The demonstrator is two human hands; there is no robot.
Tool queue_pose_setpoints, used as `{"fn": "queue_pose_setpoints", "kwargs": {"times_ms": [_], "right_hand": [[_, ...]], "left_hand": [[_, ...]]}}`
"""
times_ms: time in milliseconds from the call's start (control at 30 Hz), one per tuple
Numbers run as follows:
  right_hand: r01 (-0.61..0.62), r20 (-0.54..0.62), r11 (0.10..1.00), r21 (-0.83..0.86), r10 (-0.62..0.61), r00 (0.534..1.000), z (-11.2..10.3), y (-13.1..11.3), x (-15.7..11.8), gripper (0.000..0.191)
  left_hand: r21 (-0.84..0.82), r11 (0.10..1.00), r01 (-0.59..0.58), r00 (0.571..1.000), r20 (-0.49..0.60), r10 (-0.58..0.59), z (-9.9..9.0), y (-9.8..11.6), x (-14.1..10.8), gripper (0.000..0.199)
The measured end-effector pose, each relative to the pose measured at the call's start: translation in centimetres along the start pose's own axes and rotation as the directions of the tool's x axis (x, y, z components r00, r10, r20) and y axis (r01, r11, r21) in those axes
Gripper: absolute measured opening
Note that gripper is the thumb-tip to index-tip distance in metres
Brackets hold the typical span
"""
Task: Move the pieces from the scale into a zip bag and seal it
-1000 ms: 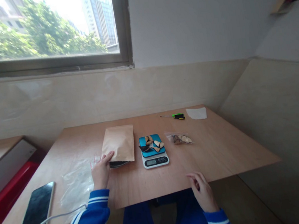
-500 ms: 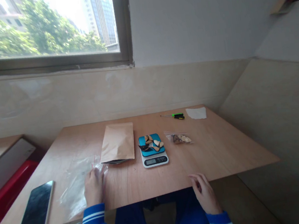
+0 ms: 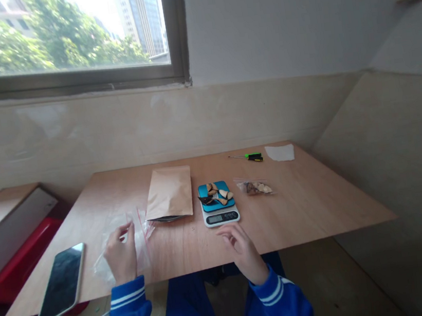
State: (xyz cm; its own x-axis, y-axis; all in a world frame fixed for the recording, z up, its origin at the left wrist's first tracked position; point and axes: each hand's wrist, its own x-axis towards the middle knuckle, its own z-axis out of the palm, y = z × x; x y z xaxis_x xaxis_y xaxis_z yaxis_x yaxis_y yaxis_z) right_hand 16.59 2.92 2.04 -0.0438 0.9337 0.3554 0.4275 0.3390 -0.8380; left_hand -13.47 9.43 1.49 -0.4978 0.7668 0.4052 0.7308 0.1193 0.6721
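My left hand [image 3: 121, 255] is over the clear plastic zip bags [image 3: 143, 255] at the table's left. Its thumb and fingertips pinch the upper edge of one bag. My right hand [image 3: 243, 252] hovers at the table's front edge, just below the kitchen scale [image 3: 221, 217]; its fingers are loosely bent and apart, with nothing in them. On the scale's blue platform lie several dried slices [image 3: 222, 195], pale with dark edges. A kraft paper pouch [image 3: 169, 192] lies flat left of the scale, its mouth toward me. To the right sits a small zip bag of dried pieces [image 3: 256, 187].
A smartphone [image 3: 61, 284] with a white cable lies at the table's left front corner. Toward the back are screwdrivers [image 3: 253, 157] and a white paper piece [image 3: 280, 152]. A red stool [image 3: 18, 263] stands left of the table [image 3: 310, 202].
My right hand has moved left, from the table's front edge to just below the scale. My left hand has raised its fingertips with the bag's edge, and the bags have shifted.
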Motion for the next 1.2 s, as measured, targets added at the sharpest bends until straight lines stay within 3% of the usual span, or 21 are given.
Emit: {"fn": "queue_pose_setpoints", "kwargs": {"times_ms": [100,233,367,500,700,800,1033,1200], "right_hand": [[0.02,0.137,0.995,0.099,-0.033,0.99,2.8,-2.8,1.7,0.02],[-0.032,0.204,0.98,0.197,-0.01,0.979,6.1,-5.2,3.0,0.024],[-0.173,0.124,0.934,0.313,0.14,0.982,7.3,-4.7,3.3,0.022],[-0.277,0.085,0.847,0.455,0.268,0.96,6.1,-3.2,3.2,0.031],[-0.311,0.016,0.758,0.573,0.369,0.929,4.6,-2.3,3.2,0.047],[-0.31,0.025,0.743,0.593,0.368,0.929,4.8,-2.2,3.0,0.048],[-0.299,0.023,0.816,0.495,0.331,0.943,4.7,-1.2,2.0,0.045],[-0.241,0.063,0.876,0.418,0.237,0.97,4.2,-1.6,1.6,0.036]], "left_hand": [[-0.147,0.983,-0.106,0.991,-0.1,0.092,-1.2,4.0,-1.2,0.035],[-0.4,0.9,-0.173,0.981,0.011,0.194,-0.6,8.0,-3.8,0.024],[-0.527,0.847,-0.074,0.979,0.123,0.162,1.0,9.6,-6.6,0.023],[-0.641,0.767,0.028,0.949,0.258,0.18,1.8,9.7,-9.0,0.034],[-0.673,0.736,-0.072,0.834,0.364,0.415,2.3,8.4,-11.3,0.047],[-0.653,0.751,-0.1,0.813,0.381,0.44,2.5,8.0,-11.6,0.056],[-0.643,0.747,-0.169,0.773,0.384,0.506,2.2,7.7,-11.5,0.061],[-0.625,0.774,-0.104,0.757,0.455,0.469,1.5,7.8,-11.7,0.052]]}}
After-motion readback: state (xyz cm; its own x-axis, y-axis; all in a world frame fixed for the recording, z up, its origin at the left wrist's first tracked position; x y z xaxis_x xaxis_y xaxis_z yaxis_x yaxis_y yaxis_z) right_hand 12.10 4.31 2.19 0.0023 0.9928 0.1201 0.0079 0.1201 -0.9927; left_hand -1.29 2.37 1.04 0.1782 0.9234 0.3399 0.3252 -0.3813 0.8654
